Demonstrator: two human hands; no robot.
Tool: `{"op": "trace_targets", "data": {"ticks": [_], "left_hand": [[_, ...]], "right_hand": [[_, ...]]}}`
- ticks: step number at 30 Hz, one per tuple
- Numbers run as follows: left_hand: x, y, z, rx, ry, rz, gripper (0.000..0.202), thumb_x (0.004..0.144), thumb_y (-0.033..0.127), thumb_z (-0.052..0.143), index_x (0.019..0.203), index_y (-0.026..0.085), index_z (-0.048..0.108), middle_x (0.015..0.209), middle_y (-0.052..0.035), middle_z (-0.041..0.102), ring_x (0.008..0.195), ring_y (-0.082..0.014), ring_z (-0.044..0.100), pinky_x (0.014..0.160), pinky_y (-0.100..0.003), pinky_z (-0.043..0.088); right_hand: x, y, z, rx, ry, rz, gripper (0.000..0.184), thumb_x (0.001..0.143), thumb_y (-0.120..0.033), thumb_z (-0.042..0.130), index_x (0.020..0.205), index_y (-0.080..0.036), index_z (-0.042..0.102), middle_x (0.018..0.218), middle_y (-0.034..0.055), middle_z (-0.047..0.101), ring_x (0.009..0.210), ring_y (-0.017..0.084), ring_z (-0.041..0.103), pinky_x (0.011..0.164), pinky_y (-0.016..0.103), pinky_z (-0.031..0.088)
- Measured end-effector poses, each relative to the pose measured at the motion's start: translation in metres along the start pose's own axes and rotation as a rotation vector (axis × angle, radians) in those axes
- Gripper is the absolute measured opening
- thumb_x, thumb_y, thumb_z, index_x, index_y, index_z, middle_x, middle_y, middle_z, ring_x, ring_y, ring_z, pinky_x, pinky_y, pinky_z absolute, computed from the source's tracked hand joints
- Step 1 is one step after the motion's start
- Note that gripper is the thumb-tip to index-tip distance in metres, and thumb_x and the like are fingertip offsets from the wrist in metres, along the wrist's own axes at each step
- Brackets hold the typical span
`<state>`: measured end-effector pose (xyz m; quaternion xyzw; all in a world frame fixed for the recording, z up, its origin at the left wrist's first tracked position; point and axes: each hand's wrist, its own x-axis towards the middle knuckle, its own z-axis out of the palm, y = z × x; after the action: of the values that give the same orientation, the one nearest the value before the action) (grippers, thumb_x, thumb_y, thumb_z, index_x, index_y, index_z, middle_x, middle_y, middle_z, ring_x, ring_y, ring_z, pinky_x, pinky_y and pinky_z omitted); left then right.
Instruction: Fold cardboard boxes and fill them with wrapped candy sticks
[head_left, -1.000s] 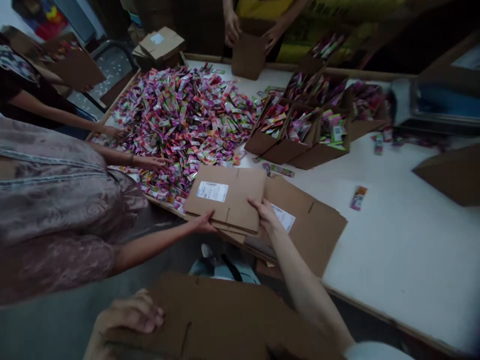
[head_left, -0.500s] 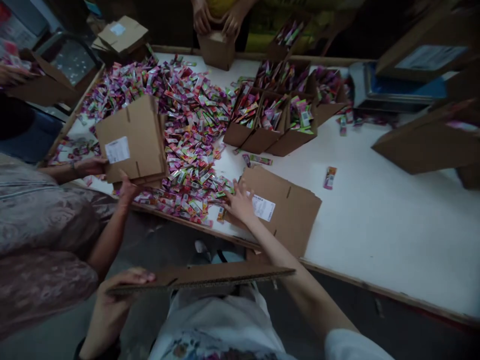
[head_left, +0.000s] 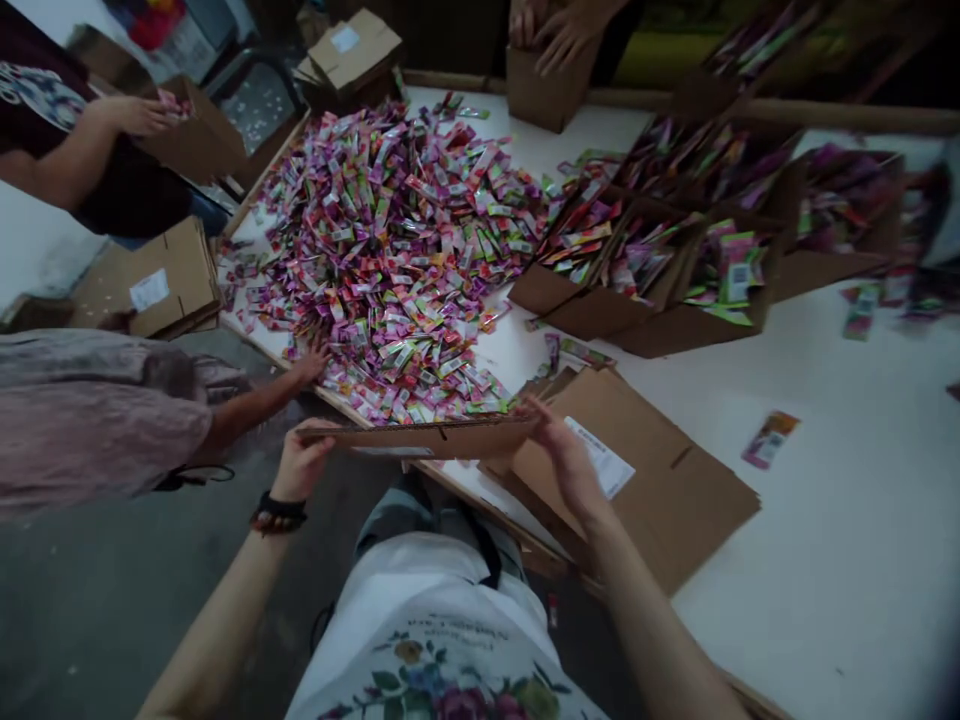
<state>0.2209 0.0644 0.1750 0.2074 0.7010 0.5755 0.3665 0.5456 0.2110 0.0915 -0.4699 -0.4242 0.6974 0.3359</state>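
A folded-flat cardboard box (head_left: 420,437) is held up level in front of me, seen nearly edge-on with part of a white label showing. Its left end is pinched by my left hand (head_left: 304,460), which wears dark bands at the wrist. My right hand (head_left: 559,450) grips the other end, fingers curled over the edge. Just below and right of that hand, more flat cardboard boxes (head_left: 675,490) lie stacked on the white table (head_left: 847,500), the top one labelled. Beyond the held box spreads a big heap of small wrapped packets (head_left: 390,260).
Open boxes filled with packets (head_left: 645,310) stand at the back right. A loose packet (head_left: 771,440) lies on the table. At the left, a co-worker's hand (head_left: 311,362) touches the heap beside a flat-box stack (head_left: 176,285). Another person's hands hold a box (head_left: 551,90) across the table.
My right hand has left the stack on the table and taken the held box's right end. The box has risen. The co-worker's flat boxes have moved left, off the heap.
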Motion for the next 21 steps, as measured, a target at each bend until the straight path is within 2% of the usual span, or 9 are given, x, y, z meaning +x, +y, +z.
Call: {"op": "trace_targets", "data": {"ticks": [3,5,7,11,14,16,18,19,21], "left_hand": [[0.017,0.003,-0.002,-0.074,-0.049,-0.001,0.040,0.050,0.043,0.086,0.068,0.015,0.064,0.073,-0.0024,0.066,0.076,-0.0174,0.064,0.076,-0.030,0.051],[0.018,0.006,-0.005,-0.088,-0.039,0.009,0.039,0.056,0.046,0.083,0.070,0.016,0.063,0.076,-0.0023,0.066,0.089,-0.0211,0.066,0.086,-0.034,0.050],[0.013,0.007,-0.007,-0.057,-0.017,-0.008,0.032,0.059,0.040,0.081,0.069,0.016,0.062,0.079,-0.0025,0.067,0.098,-0.0231,0.065,0.093,-0.036,0.047],[0.006,-0.007,-0.007,0.131,0.033,-0.074,0.024,0.056,0.028,0.080,0.066,0.015,0.062,0.076,-0.0034,0.068,0.098,-0.0237,0.065,0.093,-0.035,0.046],[0.011,-0.018,-0.009,0.342,0.013,-0.079,0.027,0.061,0.035,0.077,0.075,0.014,0.069,0.083,-0.0074,0.070,0.098,-0.0238,0.063,0.088,-0.034,0.046],[0.017,-0.020,-0.014,0.457,-0.103,-0.069,0.034,0.064,0.043,0.074,0.082,0.014,0.073,0.099,-0.0109,0.071,0.102,-0.0248,0.061,0.090,-0.034,0.044],[0.022,-0.019,-0.020,0.553,-0.291,-0.127,0.043,0.069,0.052,0.068,0.088,0.014,0.076,0.109,-0.0121,0.070,0.104,-0.0258,0.060,0.092,-0.034,0.043],[0.024,-0.017,-0.024,0.598,-0.367,-0.172,0.048,0.071,0.056,0.065,0.090,0.014,0.077,0.108,-0.0115,0.070,0.102,-0.0258,0.061,0.090,-0.033,0.043],[0.023,-0.013,-0.029,0.709,-0.467,-0.248,0.056,0.074,0.062,0.058,0.090,0.012,0.077,0.091,-0.0078,0.073,0.087,-0.0234,0.061,0.077,-0.029,0.042]], "right_hand": [[-0.023,-0.008,0.057,-0.020,0.269,-0.005,0.060,0.080,-0.074,0.046,0.092,-0.020,0.069,0.097,0.0079,0.071,0.100,0.027,0.062,0.098,0.044,0.044],[-0.033,-0.014,0.087,-0.002,0.448,-0.110,0.055,0.085,-0.068,0.042,0.090,-0.019,0.066,0.093,0.0080,0.069,0.097,0.026,0.061,0.096,0.043,0.044],[-0.039,-0.019,0.104,0.000,0.518,-0.249,0.044,0.088,-0.058,0.044,0.093,-0.019,0.064,0.097,0.0080,0.067,0.102,0.025,0.060,0.099,0.042,0.042],[-0.043,-0.020,0.119,-0.152,0.475,-0.341,0.029,0.089,-0.048,0.051,0.090,-0.022,0.062,0.091,0.0062,0.065,0.098,0.025,0.061,0.101,0.047,0.038],[-0.042,-0.007,0.127,-0.450,0.371,-0.380,0.023,0.087,-0.045,0.056,0.091,-0.023,0.063,0.089,0.0052,0.065,0.094,0.026,0.060,0.103,0.053,0.031],[-0.040,0.004,0.129,-0.566,0.408,-0.440,0.025,0.088,-0.045,0.054,0.095,-0.023,0.063,0.105,0.0095,0.062,0.107,0.028,0.056,0.104,0.053,0.030],[-0.040,0.015,0.126,-0.586,0.494,-0.445,0.035,0.088,-0.047,0.053,0.110,-0.021,0.058,0.132,0.0145,0.049,0.127,0.031,0.044,0.108,0.052,0.029],[-0.040,0.020,0.124,-0.579,0.549,-0.412,0.046,0.086,-0.050,0.055,0.121,-0.020,0.052,0.143,0.0160,0.039,0.135,0.032,0.035,0.111,0.052,0.026],[-0.044,0.030,0.121,-0.528,0.617,-0.279,0.070,0.083,-0.055,0.058,0.138,-0.019,0.034,0.152,0.0173,0.024,0.142,0.033,0.022,0.115,0.052,0.019]]}}
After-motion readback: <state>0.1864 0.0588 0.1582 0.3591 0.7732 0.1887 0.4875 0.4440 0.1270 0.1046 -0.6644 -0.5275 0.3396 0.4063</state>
